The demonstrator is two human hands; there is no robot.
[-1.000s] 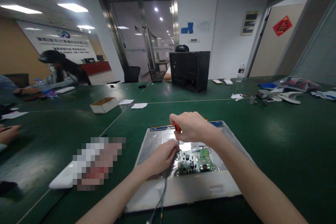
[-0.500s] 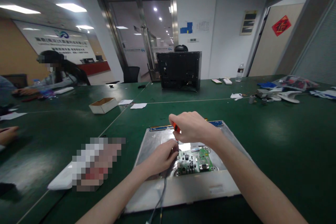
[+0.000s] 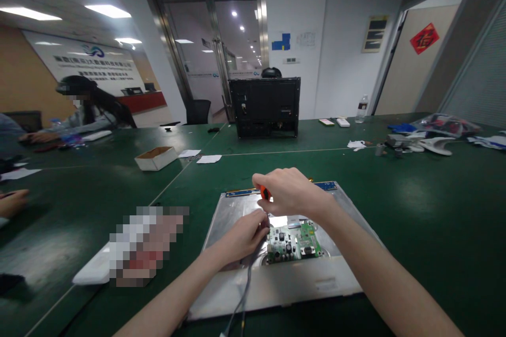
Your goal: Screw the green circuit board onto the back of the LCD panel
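My right hand (image 3: 290, 192) is closed around the orange and black handle of a screwdriver (image 3: 265, 192), held upright with its shaft pointing down. Beside that shaft, my left hand (image 3: 249, 231) has its fingers pinched together at the left corner of a green circuit board (image 3: 294, 242); what lies between them is hidden. The board sits on the metal back of a flat display panel (image 3: 284, 279). From under my left hand a dark cable (image 3: 248, 279) runs toward me over the panel's near edge. The screwdriver's tip cannot be made out.
A black monitor casing (image 3: 265, 108) stands across the green table (image 3: 427, 210), a person's head behind it. Left are an open white box (image 3: 156, 159), paper slips (image 3: 208, 159) and a blurred-out item. Another person sits far left; a bottle (image 3: 361, 109) and several parts lie right.
The black monitor casing has turned and shifted slightly left. My right hand and the screwdriver handle have turned a little; my left hand stays in place.
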